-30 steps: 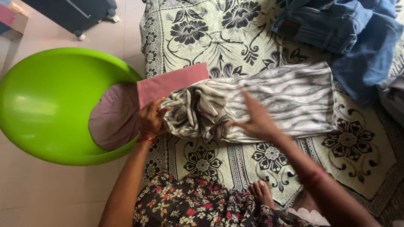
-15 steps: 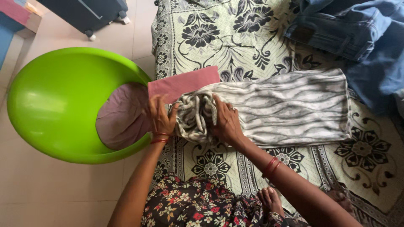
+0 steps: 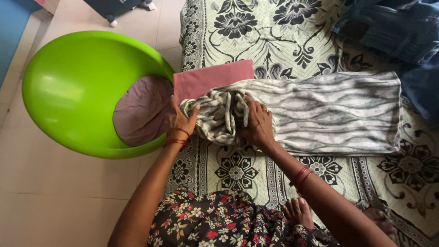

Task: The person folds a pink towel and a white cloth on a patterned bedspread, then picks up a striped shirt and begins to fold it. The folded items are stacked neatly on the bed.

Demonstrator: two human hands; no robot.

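At the centre of the frame, a grey-and-white striped garment [image 3: 320,114] lies on a black-and-white floral mat [image 3: 256,41], its long axis running left to right. Its right part is spread flat toward the right edge; its left end is bunched into a thick roll. Both hands are closed on that roll. The left hand [image 3: 182,122] clutches its outer left end, thumb over the top. The right hand [image 3: 257,124] presses on the roll's right side, fingers curled into the folds, so the flat length of cloth extends away to the right from under this hand. The right hand is therefore the nearer one to the unrolled part.

Just above the roll, touching it, lies a folded pink cloth [image 3: 210,77]. Left of the hands, a bright green tub [image 3: 68,91] sits on the tiled floor with a mauve cloth [image 3: 141,110] inside it. Blue denim clothes [image 3: 393,27] are heaped at the upper right.
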